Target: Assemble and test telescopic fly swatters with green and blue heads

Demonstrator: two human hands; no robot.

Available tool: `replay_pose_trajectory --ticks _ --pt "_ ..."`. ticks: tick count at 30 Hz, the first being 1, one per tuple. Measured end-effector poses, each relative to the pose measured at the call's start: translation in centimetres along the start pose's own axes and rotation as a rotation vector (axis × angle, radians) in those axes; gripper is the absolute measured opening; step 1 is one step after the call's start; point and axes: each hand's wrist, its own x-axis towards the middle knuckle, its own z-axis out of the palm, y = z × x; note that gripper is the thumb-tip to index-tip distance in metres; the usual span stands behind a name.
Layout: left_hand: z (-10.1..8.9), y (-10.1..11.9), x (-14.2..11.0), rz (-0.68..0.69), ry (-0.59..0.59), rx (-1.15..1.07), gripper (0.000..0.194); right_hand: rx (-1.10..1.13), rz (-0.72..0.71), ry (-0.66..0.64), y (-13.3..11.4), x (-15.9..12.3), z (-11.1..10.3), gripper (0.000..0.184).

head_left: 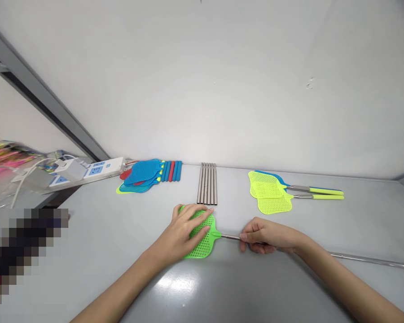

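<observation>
A bright green fly swatter head [207,246] lies on the grey table in front of me. My left hand [185,226] rests flat over its left part, fingers stretched out and apart. A thin metal rod [229,237] runs right from the green neck. My right hand [261,235] pinches this rod between thumb and fingers, a short way from the neck. Beyond my right forearm, a longer shiny metal rod [373,259] reaches the right edge, in line with the held one; my arm hides whether they join.
Several metal rods [207,184] lie side by side behind my left hand. Left of them are blue and red grip sleeves [171,171] and stacked swatter heads [144,172]. Swatters with handles [272,197] lie back right. A power strip [103,168] is at the left, below a metal frame [54,98].
</observation>
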Motion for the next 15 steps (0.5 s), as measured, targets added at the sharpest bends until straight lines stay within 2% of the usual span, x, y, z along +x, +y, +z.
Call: replay_pose_trajectory --ticks 9,15 --pt "-0.06 0.17 -0.04 0.029 -0.016 0.042 0.039 -0.001 -0.004 0.011 0.07 0.11 0.0 0.033" --pt "-0.48 0.35 -0.01 0.043 -0.068 0.04 0.046 0.01 -0.016 -0.002 0.08 0.13 0.01 0.032"
